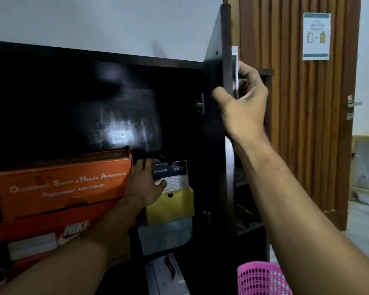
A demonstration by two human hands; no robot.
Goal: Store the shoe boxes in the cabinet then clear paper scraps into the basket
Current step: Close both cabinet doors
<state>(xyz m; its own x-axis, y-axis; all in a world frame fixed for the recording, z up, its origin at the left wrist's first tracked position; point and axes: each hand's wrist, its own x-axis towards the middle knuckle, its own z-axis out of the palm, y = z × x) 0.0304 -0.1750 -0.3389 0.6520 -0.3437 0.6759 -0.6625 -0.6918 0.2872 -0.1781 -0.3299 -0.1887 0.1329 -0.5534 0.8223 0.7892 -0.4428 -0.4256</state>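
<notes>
two hands (241, 103), r gripping glossy door edge (226, 60), l on orange cardboard box (62, 184)

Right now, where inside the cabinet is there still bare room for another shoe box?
Open space lies above the orange safety-shoe box and the dark box, under the cabinet top. Below is crowded: both stacks fill it, with the left hand between them.

Orange shoe box (62, 184), yellow box (170, 206), black cabinet (73, 92), pink mesh basket (262, 279).
</notes>
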